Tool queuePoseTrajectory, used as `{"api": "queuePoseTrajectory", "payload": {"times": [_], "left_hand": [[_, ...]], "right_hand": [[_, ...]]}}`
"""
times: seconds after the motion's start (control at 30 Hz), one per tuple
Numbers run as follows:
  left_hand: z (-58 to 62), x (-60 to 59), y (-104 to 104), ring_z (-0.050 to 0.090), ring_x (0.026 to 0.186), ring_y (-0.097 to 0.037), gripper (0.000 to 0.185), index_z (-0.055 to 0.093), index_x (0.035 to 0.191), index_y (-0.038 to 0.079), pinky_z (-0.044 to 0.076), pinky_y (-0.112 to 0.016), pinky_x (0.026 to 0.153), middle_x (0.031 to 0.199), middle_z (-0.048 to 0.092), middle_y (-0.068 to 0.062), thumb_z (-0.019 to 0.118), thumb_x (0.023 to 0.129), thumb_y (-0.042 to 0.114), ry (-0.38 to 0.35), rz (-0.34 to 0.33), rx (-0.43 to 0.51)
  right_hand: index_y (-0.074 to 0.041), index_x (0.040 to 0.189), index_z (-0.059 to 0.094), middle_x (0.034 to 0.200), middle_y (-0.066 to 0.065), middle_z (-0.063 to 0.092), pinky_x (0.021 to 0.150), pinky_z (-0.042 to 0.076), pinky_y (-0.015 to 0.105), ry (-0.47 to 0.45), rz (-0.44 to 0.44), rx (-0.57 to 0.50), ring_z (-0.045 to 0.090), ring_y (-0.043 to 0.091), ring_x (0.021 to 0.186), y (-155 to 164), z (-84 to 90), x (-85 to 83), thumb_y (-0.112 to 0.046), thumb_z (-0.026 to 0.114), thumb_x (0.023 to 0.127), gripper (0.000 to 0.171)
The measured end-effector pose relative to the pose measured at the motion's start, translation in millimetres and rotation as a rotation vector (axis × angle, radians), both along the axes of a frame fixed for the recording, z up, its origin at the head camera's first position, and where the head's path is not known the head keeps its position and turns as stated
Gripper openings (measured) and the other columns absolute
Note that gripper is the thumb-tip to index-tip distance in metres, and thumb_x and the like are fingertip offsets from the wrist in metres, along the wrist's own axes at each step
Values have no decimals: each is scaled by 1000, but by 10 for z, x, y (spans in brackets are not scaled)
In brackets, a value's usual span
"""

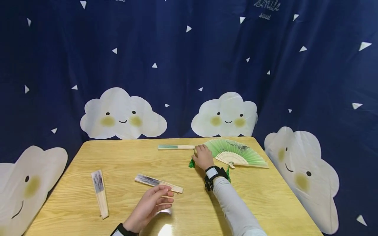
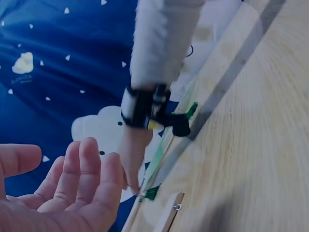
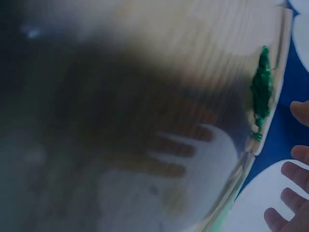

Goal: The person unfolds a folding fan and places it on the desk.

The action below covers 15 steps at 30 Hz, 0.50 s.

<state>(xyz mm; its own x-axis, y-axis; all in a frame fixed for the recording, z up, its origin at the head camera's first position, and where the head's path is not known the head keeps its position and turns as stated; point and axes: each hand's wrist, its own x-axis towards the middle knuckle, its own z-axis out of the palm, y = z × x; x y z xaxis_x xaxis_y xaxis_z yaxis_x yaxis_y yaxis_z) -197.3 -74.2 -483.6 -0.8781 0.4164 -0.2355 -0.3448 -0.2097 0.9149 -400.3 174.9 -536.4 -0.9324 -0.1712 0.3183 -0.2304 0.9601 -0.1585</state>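
- The folded wooden fan with a green tassel (image 1: 176, 147) lies on the wooden surface (image 1: 124, 157), just left of the open green paper fan (image 1: 239, 152).
- The right hand (image 1: 203, 157) rests at the folded fan's tasselled end; whether it pinches the fan I cannot tell.
- A loose hold could let the fan slide into the open one.
- The left hand (image 1: 150, 205), fingers relaxed, hovers beside a closed dark-printed fan (image 1: 158, 183).
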Motion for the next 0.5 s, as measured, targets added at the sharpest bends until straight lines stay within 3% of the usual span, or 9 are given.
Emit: {"api": "queuePoseTrajectory", "payload": {"times": [0.17,0.33,0.5], "left_hand": [[93,194,-70,62,88,-17,40,47,116,1,54,-36,82,99,61,-4,52,90,31,80,-6,-35],[167,337,-104,62,90,-17,37,48,116,1,53,-38,84,101,60,-4,48,93,30,143,-66,-51],[190,401,-112,62,90,-17,35,48,116,0,53,-38,83,102,60,-5,45,94,27,174,-115,-40]], "right_hand": [[-13,134,40,134,7,45,100,36,49,-67,-20,135,33,30,130,-132,8,-157,-36,57,86,56],[-10,136,37,137,8,43,103,32,52,-141,-16,112,30,31,132,-252,-23,-218,-32,54,88,55],[-8,137,34,135,10,44,103,32,51,-193,-11,124,30,32,131,-335,-138,-245,-34,51,90,56]]}}
